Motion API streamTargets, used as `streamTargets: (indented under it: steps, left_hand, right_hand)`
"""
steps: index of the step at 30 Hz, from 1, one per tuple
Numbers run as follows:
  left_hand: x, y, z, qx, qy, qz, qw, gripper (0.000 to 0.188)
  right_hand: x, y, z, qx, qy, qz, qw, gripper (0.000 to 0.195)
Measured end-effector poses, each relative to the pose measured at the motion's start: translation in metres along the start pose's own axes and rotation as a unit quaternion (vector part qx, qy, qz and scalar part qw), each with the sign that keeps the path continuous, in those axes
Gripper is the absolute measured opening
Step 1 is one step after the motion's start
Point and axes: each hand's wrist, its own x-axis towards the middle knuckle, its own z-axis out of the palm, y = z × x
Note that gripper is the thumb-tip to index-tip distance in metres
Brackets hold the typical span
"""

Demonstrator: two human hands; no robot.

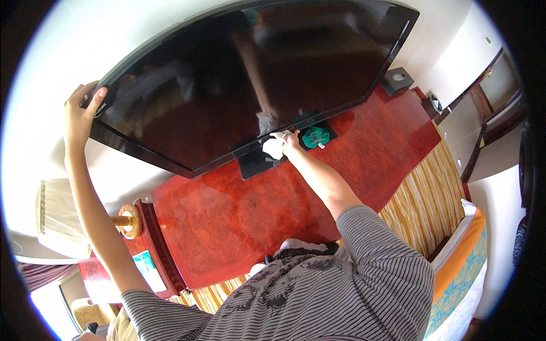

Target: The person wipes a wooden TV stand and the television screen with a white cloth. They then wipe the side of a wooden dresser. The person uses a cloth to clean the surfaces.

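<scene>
A large black flat-screen television [204,85] stands on a glossy red-brown wooden cabinet top [239,213]. My left hand [81,106] grips the left side edge of its frame, the thumb on the front face. Down at the lower bezel, my right hand [291,140] holds a crumpled white cloth [275,145] against or just in front of the edge; contact is hard to tell. Beneath the cloth is the black glossy base [254,165] of the television. A green leaf-shaped card [315,137] lies on that base, right of my right hand. The screen reflects my right arm.
A black tissue box [397,81] sits at the cabinet's far right. To the left are a table lamp [62,217] and a paper or folder [149,269] on a lower red surface. A bed [463,260] with orange and blue covers stands at right.
</scene>
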Motion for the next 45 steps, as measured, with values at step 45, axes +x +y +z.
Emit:
streamTargets:
  steps: [45]
  left_hand:
    - [-0.006,-0.058,0.010,0.037,-0.001,0.087,0.996,0.074]
  right_hand:
    - [-0.052,-0.083,0.076,-0.355,0.252,-0.459,0.774,0.072]
